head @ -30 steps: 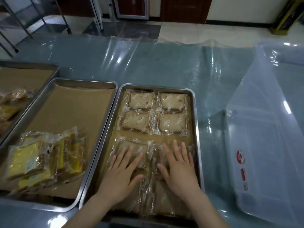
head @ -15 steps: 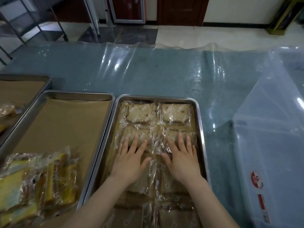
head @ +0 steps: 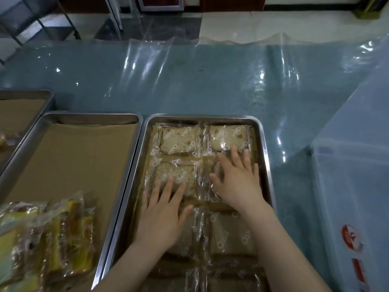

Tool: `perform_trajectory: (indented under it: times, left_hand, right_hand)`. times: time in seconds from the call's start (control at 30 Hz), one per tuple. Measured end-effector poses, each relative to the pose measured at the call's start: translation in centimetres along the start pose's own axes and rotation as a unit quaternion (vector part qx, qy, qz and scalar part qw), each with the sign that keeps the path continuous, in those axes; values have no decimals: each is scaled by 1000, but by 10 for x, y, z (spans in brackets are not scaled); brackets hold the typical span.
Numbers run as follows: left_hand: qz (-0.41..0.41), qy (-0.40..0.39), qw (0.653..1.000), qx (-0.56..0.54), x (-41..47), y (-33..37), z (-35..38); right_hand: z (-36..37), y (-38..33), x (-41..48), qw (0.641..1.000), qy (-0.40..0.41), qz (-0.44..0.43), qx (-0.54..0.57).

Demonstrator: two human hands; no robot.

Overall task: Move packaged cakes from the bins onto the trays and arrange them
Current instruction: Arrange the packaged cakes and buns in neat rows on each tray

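Logged yellow cakes (head: 52,234) heaped in middle tray (head: 88,115). Found left hand (head: 162,216) flat, straight fingers atop second-row cake (head: 174,175) in right tray (head: 265,157). Found right hand (head: 237,182) spread over neighbouring cake (head: 204,186), fingertips touching top-row cake (head: 225,135); gripped nothing.

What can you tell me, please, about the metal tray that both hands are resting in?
The metal tray is a shallow rectangular pan of steel with rounded corners and a raised rim, lying flat on the plastic-covered table. Brown paper lines it, and clear-wrapped brown cakes fill it in two columns. The left hand and right hand lie flat on the cakes with fingers spread. Its left rim sits close beside a second tray; whether they touch is unclear. Its near end is cropped.
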State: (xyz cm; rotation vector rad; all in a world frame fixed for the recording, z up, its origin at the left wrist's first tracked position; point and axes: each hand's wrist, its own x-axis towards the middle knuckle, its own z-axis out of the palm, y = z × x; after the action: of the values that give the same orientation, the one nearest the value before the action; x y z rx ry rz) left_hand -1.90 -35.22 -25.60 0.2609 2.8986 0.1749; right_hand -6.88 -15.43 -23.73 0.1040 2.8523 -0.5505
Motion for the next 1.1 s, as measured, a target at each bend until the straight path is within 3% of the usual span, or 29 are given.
perform_trajectory:
  times: [0.2,0.43,0.73,0.93,1.1]
  left_hand:
    - [21,-9,1000,14,-22,-7,15]
    - [23,1,1000,11,-39,-11,25]
    - [31,50,998,-31,-74,-21,5]
    - [25,92,992,-89,-126,-68,-12]
    - [3,151,983,-105,-160,-145,-28]
  right_hand:
    - [22,14,-34,996,71,-45,-8]
    - [55,22,-96,996,38,-53,-57]
    - [36,3,-121,992,75,-72,-72]
    - [52,-41,-153,994,59,-84,-48]
    - [79,-122,-161,992,58,-111,-32]
